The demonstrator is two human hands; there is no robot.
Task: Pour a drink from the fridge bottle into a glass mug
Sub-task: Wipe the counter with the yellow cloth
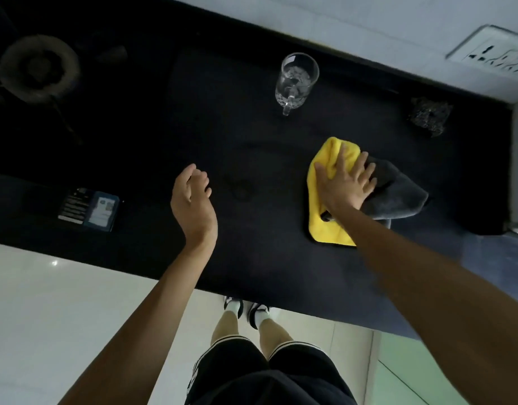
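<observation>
A clear glass mug (296,81) stands upright toward the back of the black counter (251,258), its handle facing me. My right hand (343,181) lies flat with spread fingers on a yellow and grey cloth (322,217) to the right of centre, below the mug. Over the counter's middle my left hand (193,203) hovers with loosely curled fingers and holds nothing. No bottle is in view.
A gas burner (38,68) sits at the far left. A small dark booklet or packet (89,209) lies near the front left. A dark scrubber (430,115) lies at the back right. A wall socket (494,52) is on the tiled wall. My legs stand below the counter edge.
</observation>
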